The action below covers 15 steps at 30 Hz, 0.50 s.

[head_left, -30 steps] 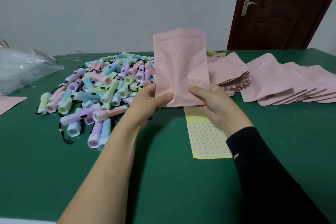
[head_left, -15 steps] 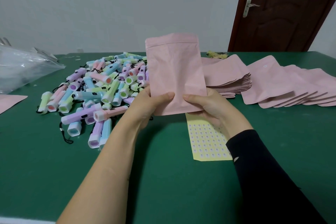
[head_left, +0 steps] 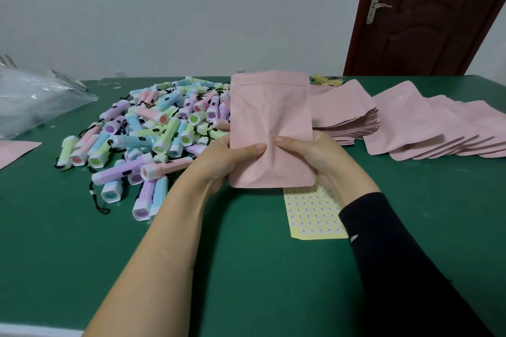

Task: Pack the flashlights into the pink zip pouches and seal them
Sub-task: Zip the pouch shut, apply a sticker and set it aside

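Lower than before, the pink zip pouch (head_left: 271, 112) stood upright beside the flashlights (head_left: 153, 131); our left hand (head_left: 219, 164) and right hand (head_left: 315, 156) pinched its middle, thumbs in front, probably to steady it.

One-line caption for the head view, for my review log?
Left hand and right hand hold a pouch upright above the table, between the flashlight pile and the other pouches.

One camera, worn on the head — wide-angle, tilted forward and down
We look from close above at the left hand (head_left: 227, 157) and right hand (head_left: 324, 157) (pink pouch (head_left: 271, 117) mid-frame), facing across the green table (head_left: 246, 268) to wall (head_left: 191, 8) and door (head_left: 438, 21).
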Tool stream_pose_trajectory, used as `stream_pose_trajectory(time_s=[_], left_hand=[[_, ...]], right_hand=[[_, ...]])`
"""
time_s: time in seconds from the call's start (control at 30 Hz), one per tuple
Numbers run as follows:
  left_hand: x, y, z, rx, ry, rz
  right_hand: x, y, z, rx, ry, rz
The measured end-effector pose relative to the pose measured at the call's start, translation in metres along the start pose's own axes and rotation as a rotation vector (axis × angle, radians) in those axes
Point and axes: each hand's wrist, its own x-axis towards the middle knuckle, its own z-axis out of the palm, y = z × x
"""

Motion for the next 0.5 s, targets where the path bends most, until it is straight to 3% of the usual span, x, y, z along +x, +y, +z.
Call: stream_pose_trajectory(time_s=[0.5], left_hand=[[0.0008, 0.0012, 0.0019, -0.053, 0.020, -0.007]], right_hand=[[-0.0006, -0.0013, 0.0032, 0.069, 0.017, -0.008]])
